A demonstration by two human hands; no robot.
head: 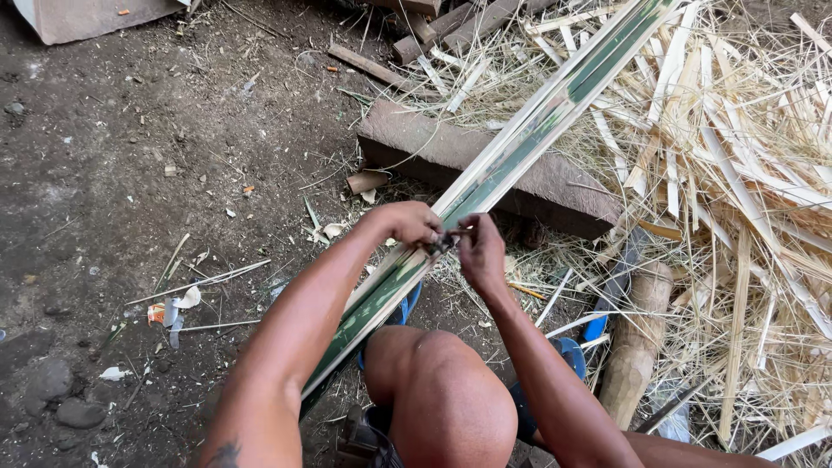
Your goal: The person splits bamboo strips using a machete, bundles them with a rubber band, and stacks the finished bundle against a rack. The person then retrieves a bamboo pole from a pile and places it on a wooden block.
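A long split bamboo strip, green with pale cut edges, runs from the upper right down past my knee. It rests on a brown wooden block. My left hand grips the strip at its middle. Right beside it, my right hand pinches a small dark tool held against the strip's edge. What the tool is stays unclear. My bare knee sits just below both hands.
A heap of pale bamboo slivers covers the right side. A wooden mallet and a dark blade lie to the right of my knee. Blue sandals show under my leg. Dirt ground with scraps and stones spreads left.
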